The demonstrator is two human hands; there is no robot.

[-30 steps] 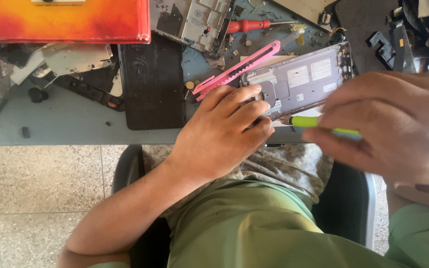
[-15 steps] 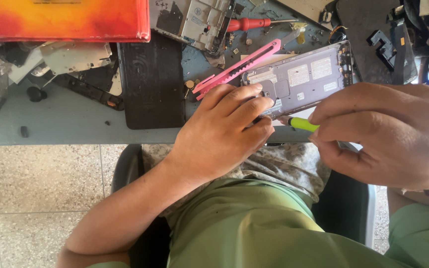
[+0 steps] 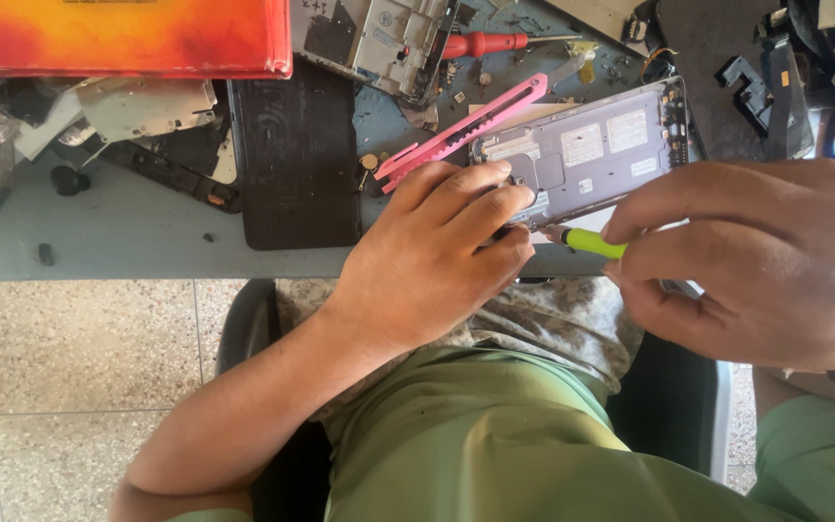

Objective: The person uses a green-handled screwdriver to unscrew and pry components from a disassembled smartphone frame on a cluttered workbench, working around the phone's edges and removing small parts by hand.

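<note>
The left hand [image 3: 427, 266] covers the near corner of the opened phone [image 3: 582, 150], so the spot under its fingers [image 3: 480, 208] is hidden; they are curled close together and press down on the phone's edge. The tip of the screwdriver [image 3: 591, 243] disappears behind those fingers too, and whether it touches the phone cannot be told. The right hand [image 3: 765, 261] has its fingers [image 3: 674, 203] pinched together around the yellow-green handle (most of it buried in the grip). The phone lies back-open at the near edge of the table [image 3: 128, 242], beside a pink box cutter [image 3: 461, 130]. Farther left sits a flat black slab [image 3: 294, 155]. A red-handled screwdriver [image 3: 485, 43] lies behind, and an orange box [image 3: 123, 34] is cut off by the top edge.
</note>
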